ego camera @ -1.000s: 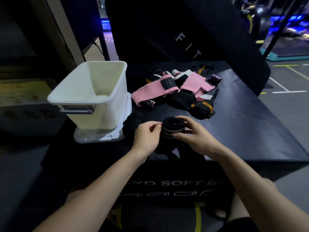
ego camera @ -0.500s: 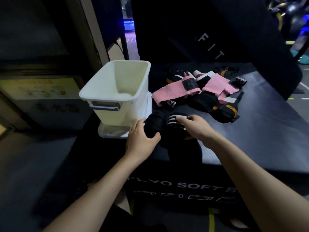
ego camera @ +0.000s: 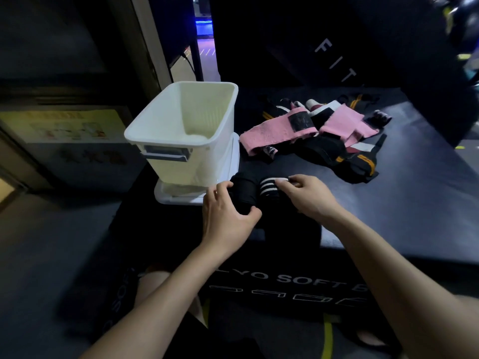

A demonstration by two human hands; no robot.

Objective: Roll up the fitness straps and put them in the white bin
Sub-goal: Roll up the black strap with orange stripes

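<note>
My left hand grips a rolled black fabric strap, its far end hidden in shadow. My right hand pinches a black white-striped strap roll; their axes are unclear.

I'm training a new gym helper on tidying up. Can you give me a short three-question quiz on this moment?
1. True or false: the white bin already holds a rolled strap.
2. Which hand grips the plain black roll? A) left B) right
3. Fill in: the right hand touches the roll with white ____.

Key: 1. False, no strap shows inside. 2. A, the left hand. 3. stripes.
</note>
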